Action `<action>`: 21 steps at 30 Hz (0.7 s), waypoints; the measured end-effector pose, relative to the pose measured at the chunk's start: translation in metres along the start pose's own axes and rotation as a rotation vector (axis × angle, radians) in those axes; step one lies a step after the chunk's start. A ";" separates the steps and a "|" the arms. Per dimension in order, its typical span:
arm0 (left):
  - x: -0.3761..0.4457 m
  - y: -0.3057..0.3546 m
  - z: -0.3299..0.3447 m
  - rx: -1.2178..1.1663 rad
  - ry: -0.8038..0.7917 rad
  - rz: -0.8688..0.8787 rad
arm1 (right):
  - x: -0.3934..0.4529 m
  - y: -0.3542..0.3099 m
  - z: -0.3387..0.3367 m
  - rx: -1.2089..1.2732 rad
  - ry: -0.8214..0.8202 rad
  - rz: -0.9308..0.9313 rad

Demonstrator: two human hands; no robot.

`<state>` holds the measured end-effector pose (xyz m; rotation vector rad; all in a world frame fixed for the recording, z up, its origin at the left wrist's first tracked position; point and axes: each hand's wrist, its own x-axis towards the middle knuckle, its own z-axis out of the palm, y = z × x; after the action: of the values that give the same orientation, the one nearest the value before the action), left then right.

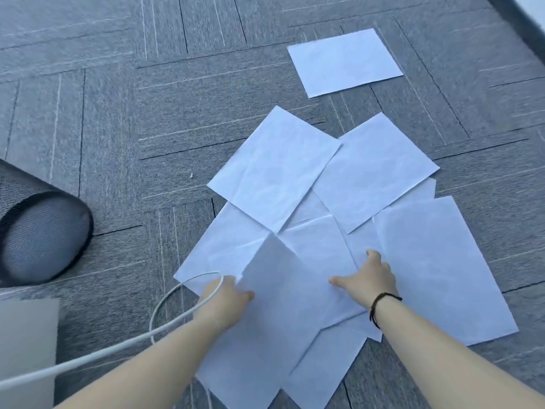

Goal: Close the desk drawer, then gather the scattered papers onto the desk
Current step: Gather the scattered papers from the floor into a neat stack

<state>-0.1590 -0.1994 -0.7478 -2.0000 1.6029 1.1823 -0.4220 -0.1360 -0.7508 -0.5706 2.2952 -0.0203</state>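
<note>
Risk is creasing: our left hand [227,293] pinches one sheet [274,290], our right hand [368,276] presses flat, open, on the papers [324,252].

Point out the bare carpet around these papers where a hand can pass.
Bare carpet runs wide between the mesh bin and the overlapping papers, and in a band between that pile and the lone sheet. It is crowded near the left hand, where the white cable loops, and under the right hand.
</note>
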 end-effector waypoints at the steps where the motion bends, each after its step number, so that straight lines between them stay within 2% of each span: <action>1: 0.001 0.012 0.004 -0.061 -0.026 0.033 | 0.000 0.000 0.000 -0.005 -0.005 -0.008; 4: 0.007 0.037 0.010 -0.270 -0.113 0.081 | -0.001 0.004 0.000 -0.035 -0.024 -0.027; 6: 0.013 0.045 0.008 -0.288 -0.103 0.108 | -0.001 0.009 0.000 -0.024 -0.020 -0.033; 12: 0.035 0.050 0.003 -0.001 0.127 0.356 | 0.008 0.018 -0.002 0.110 -0.057 -0.041; 16: 0.045 0.049 -0.002 0.293 0.176 0.479 | 0.006 0.022 -0.004 0.029 -0.183 -0.081; 21: 0.050 0.055 -0.007 0.424 0.177 0.506 | -0.011 0.029 0.010 -0.032 0.033 -0.214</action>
<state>-0.2057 -0.2546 -0.7682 -1.5072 2.3103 0.7259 -0.4197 -0.1038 -0.7555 -0.8352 2.2598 -0.0973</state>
